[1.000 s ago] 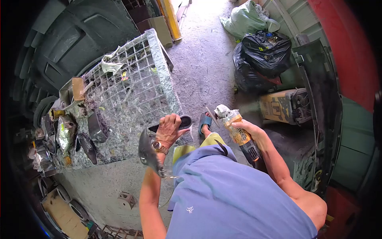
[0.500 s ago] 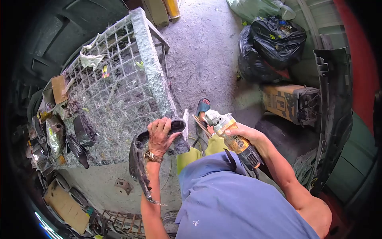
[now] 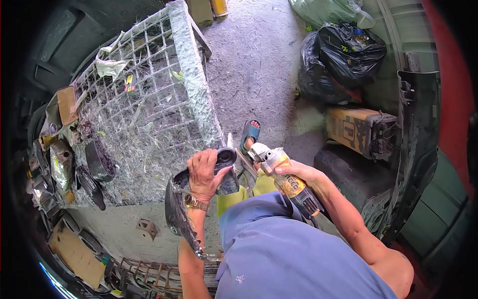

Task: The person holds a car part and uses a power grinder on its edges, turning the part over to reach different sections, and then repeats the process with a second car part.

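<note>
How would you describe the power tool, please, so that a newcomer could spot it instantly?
Start at the blue shirt low in the picture and follow the right arm up to the right hand. The power tool is in its grip, with a yellow and black body and a pale metal head. Its yellow sets it apart from the black curved part in the left hand.

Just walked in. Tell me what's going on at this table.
A person's left hand holds a black, curved, hollow part at the near corner of a dusty table with a metal grid top. Their right hand grips a yellow-and-black angle grinder with a silver-grey head. Its thin disc is close to the part's rounded end; I can't tell whether they touch or whether the disc is spinning.
</note>
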`<state>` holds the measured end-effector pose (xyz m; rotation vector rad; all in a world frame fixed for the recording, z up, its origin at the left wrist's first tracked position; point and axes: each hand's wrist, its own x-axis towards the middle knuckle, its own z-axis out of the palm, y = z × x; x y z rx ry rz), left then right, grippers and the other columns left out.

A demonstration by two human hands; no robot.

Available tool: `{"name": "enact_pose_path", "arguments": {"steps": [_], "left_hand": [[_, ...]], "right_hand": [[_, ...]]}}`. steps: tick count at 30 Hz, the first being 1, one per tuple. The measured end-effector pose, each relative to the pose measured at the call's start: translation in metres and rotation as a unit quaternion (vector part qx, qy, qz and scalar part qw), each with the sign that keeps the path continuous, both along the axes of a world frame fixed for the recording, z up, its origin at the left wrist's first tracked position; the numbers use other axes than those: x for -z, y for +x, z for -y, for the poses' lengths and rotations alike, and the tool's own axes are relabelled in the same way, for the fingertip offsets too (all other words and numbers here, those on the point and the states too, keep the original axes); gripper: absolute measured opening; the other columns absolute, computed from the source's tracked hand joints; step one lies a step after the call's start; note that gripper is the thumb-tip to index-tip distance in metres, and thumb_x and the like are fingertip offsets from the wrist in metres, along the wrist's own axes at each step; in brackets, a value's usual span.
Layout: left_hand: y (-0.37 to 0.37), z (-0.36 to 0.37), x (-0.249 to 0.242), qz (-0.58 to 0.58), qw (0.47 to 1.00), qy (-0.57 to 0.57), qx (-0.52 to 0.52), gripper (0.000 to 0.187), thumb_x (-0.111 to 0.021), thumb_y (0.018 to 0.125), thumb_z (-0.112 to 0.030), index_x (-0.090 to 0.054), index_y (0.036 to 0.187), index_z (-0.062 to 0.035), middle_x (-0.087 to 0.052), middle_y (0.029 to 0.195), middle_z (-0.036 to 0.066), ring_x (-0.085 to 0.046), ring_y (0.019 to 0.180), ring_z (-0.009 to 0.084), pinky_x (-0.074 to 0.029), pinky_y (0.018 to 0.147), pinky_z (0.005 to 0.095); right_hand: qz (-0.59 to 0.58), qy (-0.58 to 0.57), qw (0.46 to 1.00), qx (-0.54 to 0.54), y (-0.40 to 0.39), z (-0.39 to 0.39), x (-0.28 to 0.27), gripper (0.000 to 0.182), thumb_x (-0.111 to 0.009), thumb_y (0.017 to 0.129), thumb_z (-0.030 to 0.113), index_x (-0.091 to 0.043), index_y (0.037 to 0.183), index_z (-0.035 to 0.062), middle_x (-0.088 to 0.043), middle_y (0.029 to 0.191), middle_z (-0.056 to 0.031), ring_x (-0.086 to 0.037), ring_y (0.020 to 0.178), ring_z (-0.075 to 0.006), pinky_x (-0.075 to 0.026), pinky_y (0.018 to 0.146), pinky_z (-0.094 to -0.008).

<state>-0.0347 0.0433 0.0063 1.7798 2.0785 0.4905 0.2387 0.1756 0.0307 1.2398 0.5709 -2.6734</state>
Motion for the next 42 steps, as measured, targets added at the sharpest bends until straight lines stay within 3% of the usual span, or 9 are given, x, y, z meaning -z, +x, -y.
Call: {"name": "enact_pose_path", "arguments": {"steps": [9, 15, 18, 20, 21, 24, 30, 34, 42], "left_hand": [[-0.002, -0.003, 0.001, 0.022, 1.000, 0.013, -0.013, 0.064, -0.082, 0.069, -0.037, -0.056, 0.120, -0.0073, -0.059, 0.111, 0.007, -0.054, 0.104, 0.0271, -0.038, 0.091, 0.0415], [-0.001, -0.003, 0.001, 0.015, 1.000, 0.021, -0.017, 0.064, -0.082, 0.069, -0.037, -0.056, 0.119, -0.0069, -0.059, 0.110, 0.007, -0.053, 0.104, 0.0270, -0.039, 0.090, 0.0414], [0.003, -0.005, -0.004, 0.002, 1.000, 0.010, -0.024, 0.063, -0.082, 0.069, -0.036, -0.056, 0.119, -0.0068, -0.058, 0.108, 0.007, -0.053, 0.103, 0.0272, -0.039, 0.089, 0.0414], [0.008, -0.006, -0.009, -0.003, 0.999, -0.006, -0.035, 0.062, -0.082, 0.069, -0.036, -0.057, 0.117, -0.0062, -0.059, 0.109, 0.007, -0.054, 0.103, 0.0279, -0.039, 0.089, 0.0417], [0.010, -0.007, -0.011, -0.007, 0.999, -0.023, -0.046, 0.061, -0.082, 0.070, -0.036, -0.058, 0.116, -0.0055, -0.059, 0.109, 0.008, -0.054, 0.103, 0.0286, -0.040, 0.089, 0.0420], [0.014, -0.010, -0.016, -0.007, 0.998, -0.028, -0.057, 0.060, -0.082, 0.070, -0.034, -0.057, 0.116, -0.0053, -0.059, 0.109, 0.008, -0.053, 0.103, 0.0284, -0.040, 0.088, 0.0416], [0.016, -0.009, -0.016, -0.008, 0.997, -0.021, -0.069, 0.060, -0.083, 0.069, -0.032, -0.057, 0.115, -0.0055, -0.058, 0.108, 0.008, -0.053, 0.103, 0.0286, -0.040, 0.088, 0.0416], [0.018, -0.011, -0.019, -0.009, 0.996, -0.037, -0.078, 0.058, -0.084, 0.067, -0.029, -0.057, 0.114, -0.0057, -0.058, 0.108, 0.009, -0.053, 0.103, 0.0290, -0.040, 0.088, 0.0415], [0.024, -0.016, -0.026, -0.027, 0.994, -0.060, -0.086, 0.058, -0.085, 0.064, -0.027, -0.058, 0.111, -0.0050, -0.057, 0.104, 0.009, -0.053, 0.101, 0.0293, -0.040, 0.085, 0.0418]], "right_hand": [[0.048, -0.035, 0.998, 0.018, 0.007, 0.004, -0.016, 0.053, -0.073, 0.085, 0.035, -0.053, 0.119, 0.0002, -0.059, 0.081, -0.0067, -0.060, 0.058, -0.0135, -0.053, 0.051, -0.0277], [0.064, -0.016, 0.998, 0.022, 0.001, 0.004, -0.023, 0.051, -0.073, 0.085, 0.034, -0.055, 0.118, 0.0007, -0.060, 0.080, -0.0057, -0.061, 0.066, -0.0124, -0.052, 0.057, -0.0272], [0.066, 0.073, 0.994, -0.035, 0.002, 0.006, -0.016, 0.046, -0.074, 0.083, 0.030, -0.059, 0.116, 0.0015, -0.064, 0.088, -0.0061, -0.064, 0.075, -0.0141, -0.052, 0.069, -0.0292], [0.087, 0.327, 0.940, -0.040, -0.007, 0.008, -0.018, 0.049, -0.077, 0.078, 0.028, -0.061, 0.115, 0.0008, -0.068, 0.098, -0.0094, -0.067, 0.089, -0.0187, -0.052, 0.081, -0.0326], [0.085, 0.328, 0.940, -0.039, -0.013, 0.006, -0.023, 0.049, -0.077, 0.078, 0.028, -0.061, 0.115, 0.0008, -0.068, 0.098, -0.0094, -0.067, 0.089, -0.0187, -0.052, 0.081, -0.0326], [0.258, 0.485, 0.829, -0.108, -0.024, 0.000, -0.038, 0.062, -0.080, 0.070, 0.033, -0.058, 0.117, -0.0011, -0.069, 0.106, -0.0195, -0.067, 0.106, -0.0295, -0.051, 0.089, -0.0380], [0.291, 0.522, 0.787, -0.154, -0.044, -0.004, -0.061, 0.059, -0.081, 0.069, 0.038, -0.054, 0.106, 0.0018, -0.069, 0.095, -0.0209, -0.067, 0.096, -0.0386, -0.053, 0.082, -0.0438], [0.279, 0.575, 0.744, -0.195, -0.049, 0.002, -0.053, 0.055, -0.081, 0.071, 0.039, -0.048, 0.101, 0.0058, -0.068, 0.085, -0.0193, -0.067, 0.087, -0.0396, -0.053, 0.075, -0.0482], [0.247, 0.626, 0.720, -0.171, -0.062, 0.008, -0.051, 0.054, -0.081, 0.073, 0.038, -0.047, 0.100, 0.0052, -0.067, 0.082, -0.0184, -0.068, 0.078, -0.0393, -0.054, 0.066, -0.0468]]}}
